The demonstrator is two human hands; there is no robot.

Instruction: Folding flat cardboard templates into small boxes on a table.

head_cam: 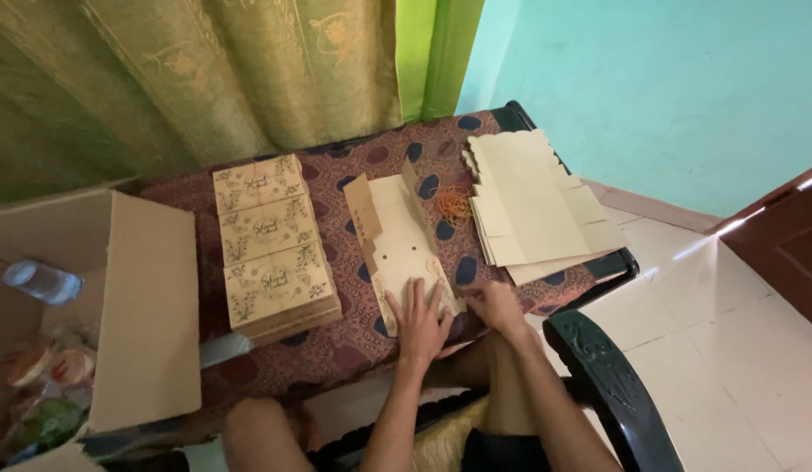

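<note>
A half-folded tan cardboard box blank [399,238] lies on the patterned cloth of a low table [345,336], its side flaps standing up. My left hand [421,322] presses flat on its near end, fingers spread. My right hand [493,303] pinches the blank's near right corner flap. A stack of flat blanks [537,205] lies to the right, several orange rubber bands [452,207] beside it. Three folded printed boxes [268,243] sit in a row to the left.
A big open cardboard carton [148,306] stands at the left, holding a plastic bottle [41,281] and packets. Green curtains hang behind the table. A black chair arm [611,376] is at my right, over white floor tiles.
</note>
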